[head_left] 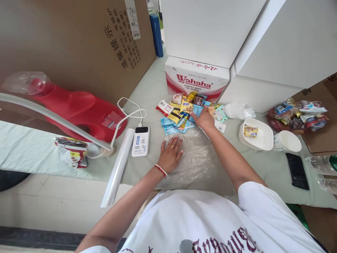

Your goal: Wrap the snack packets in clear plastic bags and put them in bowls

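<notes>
My left hand point(171, 154) lies flat with its fingers spread on a clear plastic bag point(196, 161), which is laid out on the cloth in front of me. My right hand point(204, 119) reaches into a heap of wrapped snacks. Its thumb and fingers are around a blue snack packet point(198, 111), and their tips are partly hidden. Touching that one is a yellow snack packet point(186, 106). Other wrappers in the heap include a red and white packet point(165, 107) and several light blue sachets point(173, 128).
Behind the heap stands a Wahaha water carton point(196, 79). To the left are a power bank point(140, 142), a plastic roll point(118, 167) and a red jug point(81, 109). On the right are a white bowl point(256, 140), a paper cup point(286, 141), a phone point(297, 171) and a snack basket point(273, 121).
</notes>
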A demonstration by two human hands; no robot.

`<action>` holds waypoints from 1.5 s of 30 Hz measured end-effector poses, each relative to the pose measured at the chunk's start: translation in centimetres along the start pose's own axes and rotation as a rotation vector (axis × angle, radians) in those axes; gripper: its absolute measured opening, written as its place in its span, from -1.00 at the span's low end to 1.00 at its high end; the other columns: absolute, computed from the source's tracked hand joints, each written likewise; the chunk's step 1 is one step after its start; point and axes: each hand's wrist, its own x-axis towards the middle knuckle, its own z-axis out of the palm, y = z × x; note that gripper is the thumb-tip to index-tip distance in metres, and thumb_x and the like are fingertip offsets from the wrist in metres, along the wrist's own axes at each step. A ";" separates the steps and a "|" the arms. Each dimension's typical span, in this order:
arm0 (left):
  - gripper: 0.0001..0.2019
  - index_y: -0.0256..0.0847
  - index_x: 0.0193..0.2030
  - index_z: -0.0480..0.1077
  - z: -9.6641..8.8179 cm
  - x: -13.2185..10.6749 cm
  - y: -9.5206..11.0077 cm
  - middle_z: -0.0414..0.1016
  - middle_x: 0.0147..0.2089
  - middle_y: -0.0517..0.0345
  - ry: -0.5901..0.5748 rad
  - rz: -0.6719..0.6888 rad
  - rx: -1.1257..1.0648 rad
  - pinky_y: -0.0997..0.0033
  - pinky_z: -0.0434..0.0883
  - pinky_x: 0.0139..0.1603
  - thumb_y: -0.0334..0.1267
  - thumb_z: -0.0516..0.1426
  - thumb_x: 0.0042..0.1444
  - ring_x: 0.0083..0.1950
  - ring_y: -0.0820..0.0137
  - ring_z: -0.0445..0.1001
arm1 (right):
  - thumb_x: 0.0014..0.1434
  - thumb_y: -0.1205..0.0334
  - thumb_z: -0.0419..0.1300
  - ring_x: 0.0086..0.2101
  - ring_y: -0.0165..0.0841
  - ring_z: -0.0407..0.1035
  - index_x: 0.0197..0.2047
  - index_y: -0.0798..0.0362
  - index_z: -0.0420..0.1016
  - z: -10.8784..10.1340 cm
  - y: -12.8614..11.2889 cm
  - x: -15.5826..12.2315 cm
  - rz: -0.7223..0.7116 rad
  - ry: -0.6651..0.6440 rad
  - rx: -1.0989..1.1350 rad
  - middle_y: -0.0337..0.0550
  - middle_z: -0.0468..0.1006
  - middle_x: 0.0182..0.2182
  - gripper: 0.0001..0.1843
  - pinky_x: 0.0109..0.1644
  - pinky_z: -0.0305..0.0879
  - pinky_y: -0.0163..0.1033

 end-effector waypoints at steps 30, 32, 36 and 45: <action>-0.79 -0.14 0.02 0.52 -1.6 -10.5 -5.6 0.41 0.41 -0.09 -0.028 0.385 -0.193 -0.15 0.06 0.56 -0.19 0.12 0.35 0.55 0.08 0.18 | 0.37 0.35 0.18 0.18 -0.09 0.34 0.05 -0.01 0.55 2.9 17.3 -23.6 -0.804 -0.105 0.152 0.08 0.51 0.15 -0.76 0.21 0.44 0.12; -0.78 -0.12 -0.09 0.53 -1.9 -10.6 -6.1 0.55 0.28 -0.02 -0.049 0.338 -0.268 -0.07 0.13 0.54 -0.27 0.03 0.40 0.47 0.18 0.32 | 0.39 0.39 0.12 0.13 -0.15 0.39 -0.04 -0.03 0.57 3.3 17.4 -23.8 -0.779 -0.085 0.235 0.02 0.57 0.06 -0.77 0.19 0.44 0.05; -0.73 -0.10 -0.05 0.51 -4.3 -8.4 -6.0 0.65 0.06 0.04 -0.064 0.186 -0.430 0.14 0.39 0.34 -0.16 -0.01 0.43 0.18 0.25 0.56 | 0.44 0.26 0.09 -0.13 -0.26 0.50 -0.10 -0.06 0.57 1.1 16.1 -22.1 -0.679 -0.246 0.342 -0.10 0.64 -0.18 -0.80 0.01 0.46 -0.12; -0.72 -0.21 -0.16 0.52 -4.0 1.1 -5.4 0.54 -0.22 -0.03 0.090 -0.156 -0.297 0.08 0.46 0.02 -0.12 0.04 0.28 -0.09 0.12 0.51 | 0.37 0.24 0.10 -0.22 -0.21 0.49 0.02 0.04 0.60 -1.9 12.1 -11.8 -0.334 -0.324 -0.077 -0.05 0.66 -0.23 -0.72 -0.19 0.29 -0.24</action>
